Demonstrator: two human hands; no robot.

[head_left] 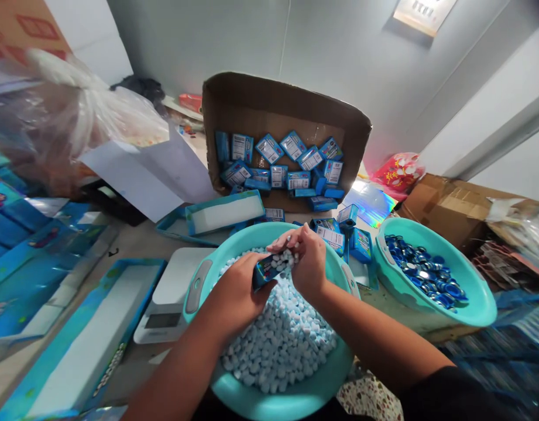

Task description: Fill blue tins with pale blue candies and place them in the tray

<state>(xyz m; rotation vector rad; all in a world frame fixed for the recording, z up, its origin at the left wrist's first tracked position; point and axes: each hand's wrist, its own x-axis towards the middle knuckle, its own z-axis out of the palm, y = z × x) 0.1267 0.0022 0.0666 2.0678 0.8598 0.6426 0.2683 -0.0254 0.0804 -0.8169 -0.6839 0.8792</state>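
My left hand (243, 286) is wrapped round a small blue box (264, 272), tilted with its opening toward my other hand. Cupped at that opening, my right hand (311, 257) holds a heap of small white candies (285, 258). Both hands are above a turquoise basin (282, 403), which is filled with pale blue and white candies (282, 345). How far the box is filled cannot be made out.
Behind the basin, a cardboard carton (287, 99) holds several blue boxes. A second turquoise basin (475, 280) at right contains blue metallic lids (422, 272). At left are a white scale (164, 318) and a long blue tray (93, 339).
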